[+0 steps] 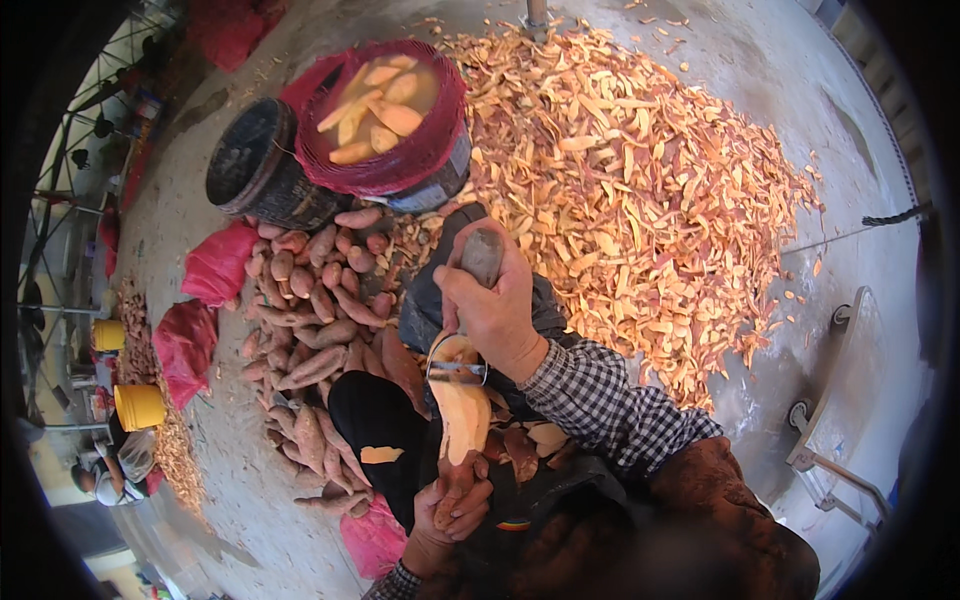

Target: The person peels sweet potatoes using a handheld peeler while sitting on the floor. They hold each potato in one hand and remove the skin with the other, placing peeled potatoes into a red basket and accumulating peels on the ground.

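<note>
My left hand (454, 506) grips the unpeeled lower end of a large sweet potato (463, 424) above my lap. Most of its upper length is bared to pale orange flesh, while reddish skin stays on around my fingers. In my right hand (495, 300) is a peeler with a thick grey handle (481, 257). Its looped metal blade (457, 367) lies across the upper part of the sweet potato. Pieces of peel (525, 454) rest on my dark apron, and a single pale strip (381, 454) lies on my black-clad knee.
Unpeeled sweet potatoes (315, 300) are heaped on the left. A net-rimmed bucket (450, 161) holds peeled ones (396, 116) in cloudy water, beside a black bucket (244, 161). Peelings (637, 187) cover the floor ahead and right. A wheeled cart (840, 397) stands at right; a person (112, 480) is far left.
</note>
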Tool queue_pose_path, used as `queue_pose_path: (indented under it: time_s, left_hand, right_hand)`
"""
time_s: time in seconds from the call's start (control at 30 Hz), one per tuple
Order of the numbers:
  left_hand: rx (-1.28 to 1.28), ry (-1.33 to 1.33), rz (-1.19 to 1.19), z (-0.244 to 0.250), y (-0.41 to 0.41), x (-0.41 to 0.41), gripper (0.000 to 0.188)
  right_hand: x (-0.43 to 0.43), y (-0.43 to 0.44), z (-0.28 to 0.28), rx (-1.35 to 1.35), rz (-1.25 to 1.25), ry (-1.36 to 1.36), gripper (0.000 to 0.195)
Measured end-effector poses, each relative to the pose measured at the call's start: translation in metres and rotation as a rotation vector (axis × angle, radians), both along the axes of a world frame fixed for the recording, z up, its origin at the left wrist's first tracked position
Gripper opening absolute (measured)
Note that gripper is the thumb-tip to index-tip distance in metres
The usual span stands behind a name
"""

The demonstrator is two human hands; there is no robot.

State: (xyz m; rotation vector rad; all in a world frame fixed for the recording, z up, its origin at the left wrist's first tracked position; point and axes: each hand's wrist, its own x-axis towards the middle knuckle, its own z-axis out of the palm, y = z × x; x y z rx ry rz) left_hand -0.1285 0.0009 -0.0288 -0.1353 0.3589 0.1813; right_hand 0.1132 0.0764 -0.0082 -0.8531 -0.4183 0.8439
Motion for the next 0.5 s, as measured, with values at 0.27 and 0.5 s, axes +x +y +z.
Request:
queue_pose_path:
  time_s: [0.27,0.5]
  left_hand:
    - [0.162,0.144,0.003,0.012,-0.003,-0.005,0.057]
    - [0.803,0.619,-0.331,0.075,0.055,0.005,0.071]
  right_hand:
    - [0.023,0.016,-0.034,-0.010,-0.392,-0.265,0.012]
    - [0.066,-0.037,0.012,-0.219,0.051,-0.071,0.015]
